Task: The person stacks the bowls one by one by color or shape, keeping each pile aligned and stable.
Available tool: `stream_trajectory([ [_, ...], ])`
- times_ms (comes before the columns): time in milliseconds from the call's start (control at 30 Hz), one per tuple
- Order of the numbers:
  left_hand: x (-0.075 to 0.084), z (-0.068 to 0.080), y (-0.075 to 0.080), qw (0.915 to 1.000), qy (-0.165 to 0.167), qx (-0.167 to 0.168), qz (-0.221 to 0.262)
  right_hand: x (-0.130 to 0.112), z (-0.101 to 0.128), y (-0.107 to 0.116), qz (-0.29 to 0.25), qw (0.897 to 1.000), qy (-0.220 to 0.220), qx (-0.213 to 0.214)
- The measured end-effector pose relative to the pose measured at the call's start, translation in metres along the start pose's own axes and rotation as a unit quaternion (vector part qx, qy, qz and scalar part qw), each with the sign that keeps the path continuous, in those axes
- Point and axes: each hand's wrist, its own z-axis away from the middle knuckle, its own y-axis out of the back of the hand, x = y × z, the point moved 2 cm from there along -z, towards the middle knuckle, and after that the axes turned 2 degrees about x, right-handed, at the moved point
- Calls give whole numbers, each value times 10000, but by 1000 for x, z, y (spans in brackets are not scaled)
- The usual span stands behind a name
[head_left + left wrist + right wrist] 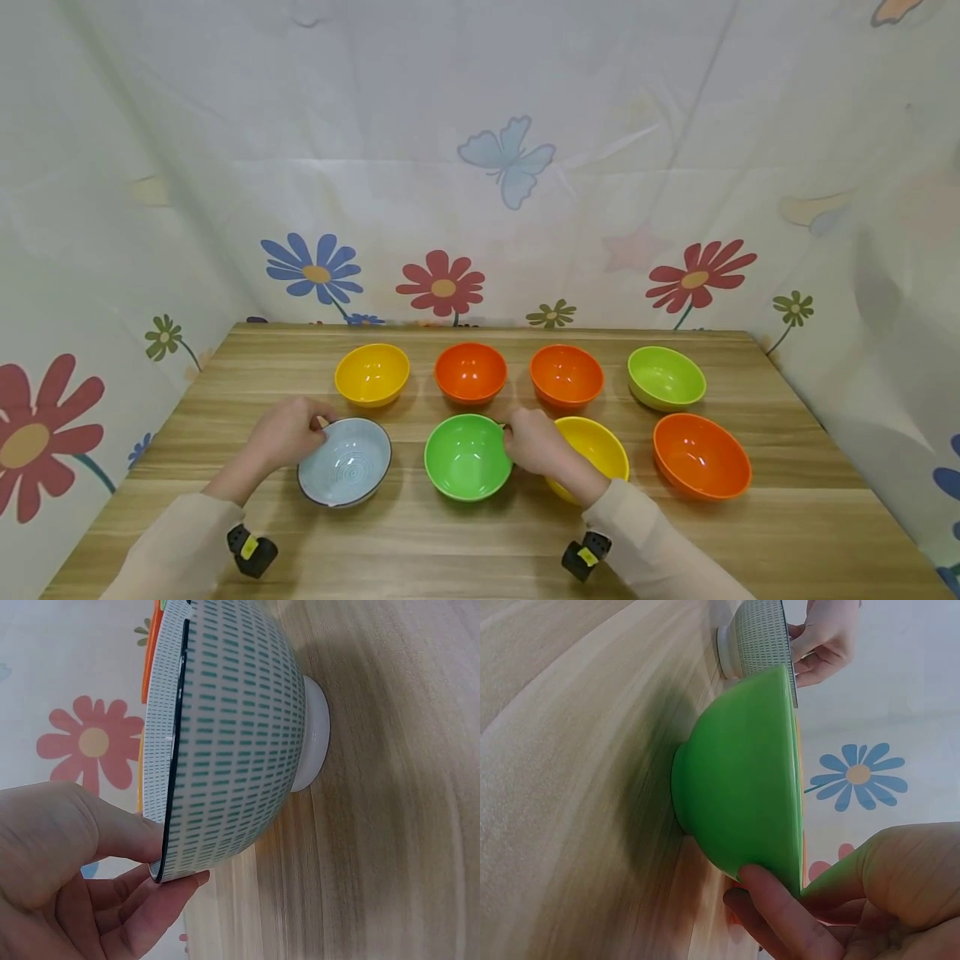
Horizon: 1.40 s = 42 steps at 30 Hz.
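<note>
Yellow bowl [600,446] near the table's front edge partly hidden behind right hand [534,442], both forearms cut off at the bottom edge, left wrist view crops left hand [71,877].

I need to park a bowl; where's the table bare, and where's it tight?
Bare wood runs along the near table edge before the arms, and left of the blue bowl. The two bowl rows are crowded; the right hand fills the gap between green bowl and yellow bowl.

No readable text, labels, brands or numbers anywhere I look. The bowls are plain glaze or dash-patterned, and the backdrop cloth [480,125] carries only printed flowers and butterflies.
</note>
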Motion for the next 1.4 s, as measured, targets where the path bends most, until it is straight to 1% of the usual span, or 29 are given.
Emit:
stream_trajectory([
  [100,0,0,0,10000,54,2,33,1,0,0,41,10000,20,14],
  [200,1,0,0,10000,92,-1,21,2,-1,0,-46,10000,8,-7],
  [433,5,-1,0,9999,141,-5,-57,2,0,0,-61,9996,211,148],
  [567,8,-2,2,9999,116,-3,-62,2,0,0,-91,9997,203,122],
  [800,17,-6,7,10000,57,45,-19,1,0,1,-20,9991,316,265],
  [1000,30,-9,14,9999,4,103,-39,2,1,-1,-3,9990,344,285],
  [1200,51,-9,20,9998,-122,156,-61,3,0,-1,5,9993,292,246],
  [1400,71,-10,23,9998,-78,173,-73,2,0,-1,41,9988,383,301],
])
